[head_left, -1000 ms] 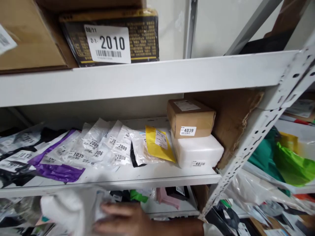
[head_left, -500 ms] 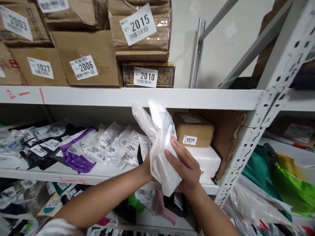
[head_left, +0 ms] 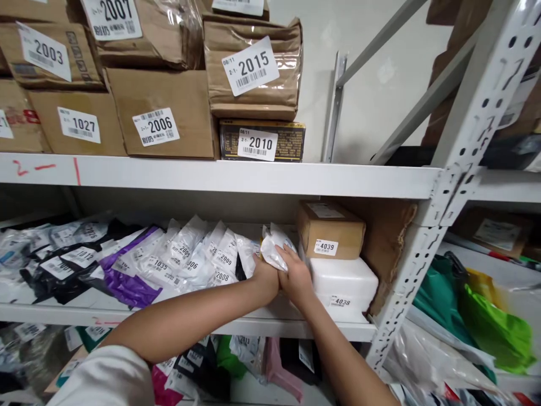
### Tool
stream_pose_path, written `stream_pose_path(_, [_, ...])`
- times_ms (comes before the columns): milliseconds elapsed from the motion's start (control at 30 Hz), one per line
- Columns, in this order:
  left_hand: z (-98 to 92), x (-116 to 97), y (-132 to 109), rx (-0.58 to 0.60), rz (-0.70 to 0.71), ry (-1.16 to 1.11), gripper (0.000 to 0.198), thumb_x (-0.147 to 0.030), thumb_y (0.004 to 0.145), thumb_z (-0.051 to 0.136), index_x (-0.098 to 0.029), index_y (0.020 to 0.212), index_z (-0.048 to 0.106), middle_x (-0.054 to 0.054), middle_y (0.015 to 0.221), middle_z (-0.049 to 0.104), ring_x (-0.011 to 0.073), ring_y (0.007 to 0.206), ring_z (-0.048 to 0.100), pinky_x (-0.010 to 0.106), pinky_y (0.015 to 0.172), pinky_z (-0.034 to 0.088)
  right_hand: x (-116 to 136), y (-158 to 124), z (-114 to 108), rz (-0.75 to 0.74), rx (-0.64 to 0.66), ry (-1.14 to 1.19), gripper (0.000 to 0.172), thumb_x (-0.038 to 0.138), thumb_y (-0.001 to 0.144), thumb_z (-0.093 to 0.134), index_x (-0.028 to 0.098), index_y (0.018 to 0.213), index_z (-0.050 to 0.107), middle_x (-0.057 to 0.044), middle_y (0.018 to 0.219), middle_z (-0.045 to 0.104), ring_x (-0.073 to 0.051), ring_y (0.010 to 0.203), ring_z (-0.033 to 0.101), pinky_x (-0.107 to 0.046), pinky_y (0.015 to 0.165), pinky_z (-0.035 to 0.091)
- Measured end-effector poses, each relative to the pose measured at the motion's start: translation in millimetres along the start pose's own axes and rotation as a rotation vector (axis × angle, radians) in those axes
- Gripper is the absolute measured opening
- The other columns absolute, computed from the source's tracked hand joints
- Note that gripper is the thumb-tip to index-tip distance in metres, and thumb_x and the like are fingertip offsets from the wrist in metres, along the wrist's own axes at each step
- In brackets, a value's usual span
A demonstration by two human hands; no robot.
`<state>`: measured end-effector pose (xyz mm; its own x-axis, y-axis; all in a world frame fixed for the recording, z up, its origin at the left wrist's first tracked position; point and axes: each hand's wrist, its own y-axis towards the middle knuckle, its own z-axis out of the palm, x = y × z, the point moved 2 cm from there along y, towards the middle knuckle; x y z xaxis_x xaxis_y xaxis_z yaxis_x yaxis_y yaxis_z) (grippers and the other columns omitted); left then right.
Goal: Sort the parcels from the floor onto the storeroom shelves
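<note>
Both hands reach into the middle shelf, close together. My right hand [head_left: 295, 274] is closed on a white plastic package [head_left: 274, 248], its fingers over the package's right side. My left hand [head_left: 265, 280] touches it on the left, beside the row of bagged parcels; its fingers are mostly hidden. Labelled clear and white bags [head_left: 224, 256] lean in a row left of the hands, with a purple bag [head_left: 129, 282] among them. To the right, a brown box [head_left: 332, 231] labelled 4039 rests on a white foam-like package [head_left: 344, 285] labelled 4038.
Cardboard boxes [head_left: 160, 113] stand on the upper shelf [head_left: 253, 176]. A perforated white post [head_left: 460, 163] rises at the right, with green bags [head_left: 494, 327] beyond it. More bagged parcels [head_left: 194, 363] lie on the lower shelf.
The white package has moved down and deeper into the middle shelf with both hands. The 4038 label now shows, and the view has shifted slightly.
</note>
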<state>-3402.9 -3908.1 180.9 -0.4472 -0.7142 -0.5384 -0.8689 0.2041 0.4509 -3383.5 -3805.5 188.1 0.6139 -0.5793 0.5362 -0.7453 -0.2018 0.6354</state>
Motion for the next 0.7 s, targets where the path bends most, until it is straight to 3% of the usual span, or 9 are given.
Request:
stream_pose_path(67, [-11.3, -0.6, -2.5, 0.048, 0.021, 0.095, 0.048, -0.003, 0.056, 0.077, -0.012, 0.103, 0.078, 0.027, 0.135, 0.061, 0.0593, 0.134, 0.039, 0.074, 0.114, 0.003, -12.5, -5.9, 2.6, 0.057, 0.020, 0.103, 0.064, 0.020, 0.084, 0.050, 0.018, 0.148, 0.047, -0.013, 0.156, 0.042, -0.027, 0.145, 0.039, -0.047, 0.120, 0.035])
stream_pose_path(133, [-32.0, -4.4, -9.9, 0.099, 0.077, 0.148, 0.046, 0.001, 0.056, 0.071, -0.014, 0.099, 0.079, 0.026, 0.128, 0.066, 0.0556, 0.129, 0.046, 0.073, 0.113, 0.012, -23.1, -14.7, 6.1, 0.156, 0.062, 0.162, 0.070, 0.030, 0.086, 0.053, 0.021, 0.153, 0.038, -0.012, 0.162, 0.031, -0.028, 0.151, 0.027, -0.050, 0.123, 0.026])
stream_pose_path(233, [-74.8, -12.1, -21.2, 0.288, 0.264, 0.308, 0.031, -0.003, 0.067, 0.062, -0.016, 0.090, 0.080, 0.022, 0.108, 0.074, 0.0460, 0.118, 0.058, 0.066, 0.109, 0.028, -29.9, -24.1, 13.1, 0.255, 0.143, 0.191, 0.081, 0.048, 0.086, 0.059, 0.025, 0.157, 0.027, -0.010, 0.167, 0.018, -0.028, 0.155, 0.010, -0.053, 0.125, 0.013])
stream_pose_path(333, [-122.6, -10.6, -28.8, 0.403, 0.378, 0.371, 0.034, -0.008, 0.075, 0.058, -0.026, 0.093, 0.080, 0.011, 0.110, 0.075, 0.0361, 0.119, 0.059, 0.058, 0.113, 0.028, -26.5, -25.3, 20.6, 0.247, 0.245, 0.235, 0.095, 0.062, 0.082, 0.061, 0.027, 0.159, 0.019, -0.009, 0.169, 0.006, -0.029, 0.155, -0.007, -0.055, 0.125, 0.006])
stream_pose_path(433, [-161.1, 3.7, -34.7, 0.352, 0.282, 0.173, 0.036, -0.014, 0.076, 0.058, -0.032, 0.099, 0.080, 0.002, 0.131, 0.066, 0.0266, 0.127, 0.055, 0.039, 0.112, 0.037, -19.3, -23.9, 24.8, 0.240, 0.336, 0.273, 0.096, 0.069, 0.083, 0.057, 0.028, 0.159, 0.017, -0.009, 0.169, -0.007, -0.032, 0.153, -0.019, -0.059, 0.123, 0.003])
stream_pose_path(533, [-180.1, 17.5, -34.0, 0.196, 0.160, 0.065, 0.029, -0.026, 0.085, 0.055, -0.028, 0.102, 0.079, 0.005, 0.134, 0.064, 0.0262, 0.124, 0.058, 0.037, 0.106, 0.043, -12.9, -23.2, 23.5, 0.241, 0.377, 0.307, 0.090, 0.071, 0.084, 0.055, 0.032, 0.158, 0.020, -0.007, 0.168, -0.009, -0.034, 0.153, -0.019, -0.059, 0.123, 0.005])
stream_pose_path(633, [-180.6, 12.9, -14.0, -0.036, 0.180, 0.071, 0.036, -0.039, 0.093, 0.049, -0.024, 0.113, 0.075, 0.008, 0.129, 0.066, 0.0279, 0.121, 0.059, 0.041, 0.107, 0.041, -8.3, -21.6, 18.9, 0.249, 0.392, 0.316, 0.089, 0.073, 0.083, 0.056, 0.034, 0.156, 0.023, -0.008, 0.168, -0.005, -0.034, 0.153, -0.015, -0.059, 0.123, 0.006])
stream_pose_path(700, [-166.7, 0.9, 10.0, 0.029, 0.251, 0.070, 0.042, -0.046, 0.095, 0.049, -0.024, 0.124, 0.069, 0.008, 0.134, 0.064, 0.0276, 0.126, 0.056, 0.041, 0.110, 0.039, -5.7, -20.2, 14.0, 0.263, 0.395, 0.295, 0.095, 0.077, 0.080, 0.056, 0.033, 0.157, 0.021, -0.008, 0.168, -0.006, -0.035, 0.153, -0.015, -0.059, 0.124, 0.006])
